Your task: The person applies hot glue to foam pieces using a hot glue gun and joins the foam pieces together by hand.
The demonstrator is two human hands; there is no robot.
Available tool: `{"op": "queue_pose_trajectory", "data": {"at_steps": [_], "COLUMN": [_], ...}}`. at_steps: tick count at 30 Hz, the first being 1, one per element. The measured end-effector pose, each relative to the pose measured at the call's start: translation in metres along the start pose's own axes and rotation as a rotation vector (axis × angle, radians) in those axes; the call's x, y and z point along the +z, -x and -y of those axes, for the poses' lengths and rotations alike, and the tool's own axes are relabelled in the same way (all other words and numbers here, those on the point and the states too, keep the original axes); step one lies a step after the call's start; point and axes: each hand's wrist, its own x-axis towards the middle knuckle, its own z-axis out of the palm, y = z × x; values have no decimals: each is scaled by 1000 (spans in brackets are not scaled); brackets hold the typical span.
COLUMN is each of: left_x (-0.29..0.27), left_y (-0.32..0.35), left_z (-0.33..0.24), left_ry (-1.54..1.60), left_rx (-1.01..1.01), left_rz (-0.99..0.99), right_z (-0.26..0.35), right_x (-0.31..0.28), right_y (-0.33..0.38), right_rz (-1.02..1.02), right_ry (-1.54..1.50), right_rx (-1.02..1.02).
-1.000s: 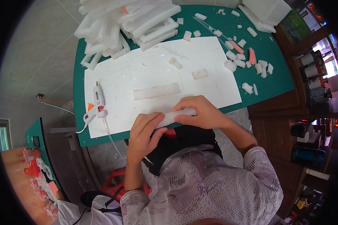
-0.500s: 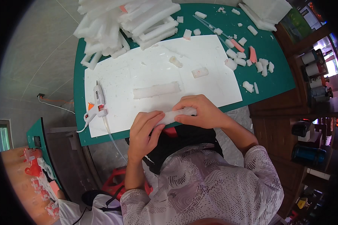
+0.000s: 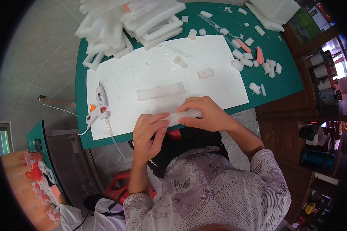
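Both my hands hold a white foam strip point(image 3: 177, 117) over the near edge of the table. My left hand point(image 3: 148, 133) pinches its left end between thumb and fingers. At the other end, my right hand point(image 3: 206, 113) wraps round it, thumb below and fingers above. Just beyond my hands a second, longer foam strip point(image 3: 160, 92) lies flat on a white board point(image 3: 119, 82). Two short foam pieces rest farther back on the board, one cream-white point(image 3: 180, 62) and one with pinkish specks point(image 3: 205, 73).
A white hot glue gun point(image 3: 101, 101) lies at the board's left, its clear glue stick trailing over the edge. White foam strips point(image 3: 115, 27) are heaped at the back left. Foam scraps point(image 3: 247, 57) and a pink piece point(image 3: 260, 56) litter the green tabletop point(image 3: 285, 79) at right.
My left fingers have shifted slightly on the foam strip. My right hand keeps nearly the same grip, and the things on the table stay put.
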Motion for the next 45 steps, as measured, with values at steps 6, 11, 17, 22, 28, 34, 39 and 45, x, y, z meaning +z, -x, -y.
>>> {"op": "queue_pose_trajectory", "data": {"at_steps": [6, 11, 17, 22, 28, 34, 39, 45], "left_x": [2, 4, 6, 7, 10, 4, 9, 8], "left_y": [8, 9, 12, 13, 11, 11, 4, 8], "left_z": [4, 5, 7, 8, 9, 5, 1, 3], "left_ry": [68, 73, 101, 120, 136, 84, 116, 166], "left_rx": [-43, -18, -46, -64, -41, -58, -104, -141], "left_rz": [-76, -121, -134, -118, -144, -83, -77, -78], "right_z": [1, 2, -2, 1, 1, 1, 1, 4], "right_x": [1, 2, 5, 5, 3, 2, -4, -4], "right_y": [0, 1, 1, 1, 3, 2, 3, 0], "right_rz": [26, 44, 15, 19, 20, 19, 9, 25], "right_ry": [-11, -8, -9, -5, 3, 8, 23, 32], "right_rx": [5, 9, -21, 15, 44, 14, -28, 0]}}
